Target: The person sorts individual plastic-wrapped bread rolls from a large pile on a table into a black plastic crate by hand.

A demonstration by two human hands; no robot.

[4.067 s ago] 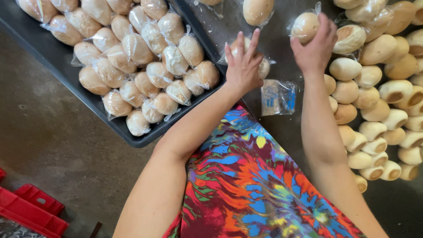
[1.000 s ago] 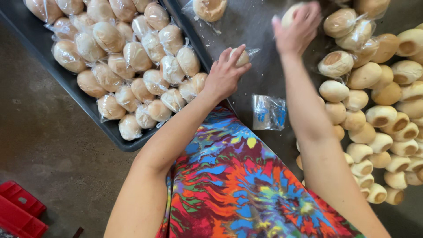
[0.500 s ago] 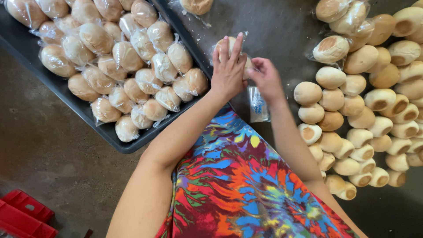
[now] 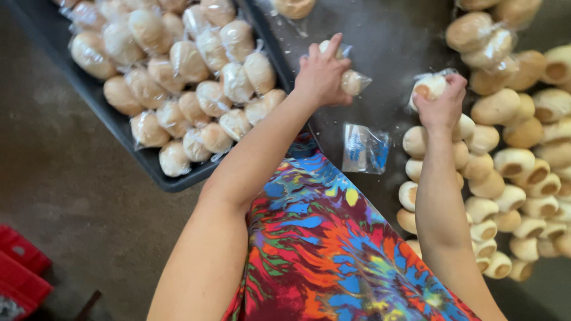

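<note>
Head view, looking straight down at a dark work table (image 4: 386,35).

Left hand (image 4: 321,74): upper centre of frame, fingers curled and closed over a bagged bread roll (image 4: 352,82) in clear plastic; the roll's end and the twisted bag corner stick out to the right of the knuckles. Index finger points up-frame. A second pale bit of bag shows above the fingers; cannot tell if it is a separate roll.

Right hand (image 4: 443,104): right of centre, well apart from the left hand, fingers closed on a second bagged roll (image 4: 427,86), clear plastic bunched above the thumb. The hand sits at the upper end of the heap of unwrapped rolls (image 4: 511,160), which fills the right edge of the frame in rough rows, several showing hollow pale ends.

Between the two forearms, lying flat on the table: a small stack of clear plastic bags with blue print (image 4: 364,148).

Upper left: a dark tray (image 4: 128,148) set at an angle, filled with bagged rolls (image 4: 196,89) packed close together, its near corner just beside the left forearm.

Lower centre: multicoloured patterned garment (image 4: 333,249). Lower left corner: a red crate (image 4: 21,267) on the concrete floor (image 4: 59,178).
</note>
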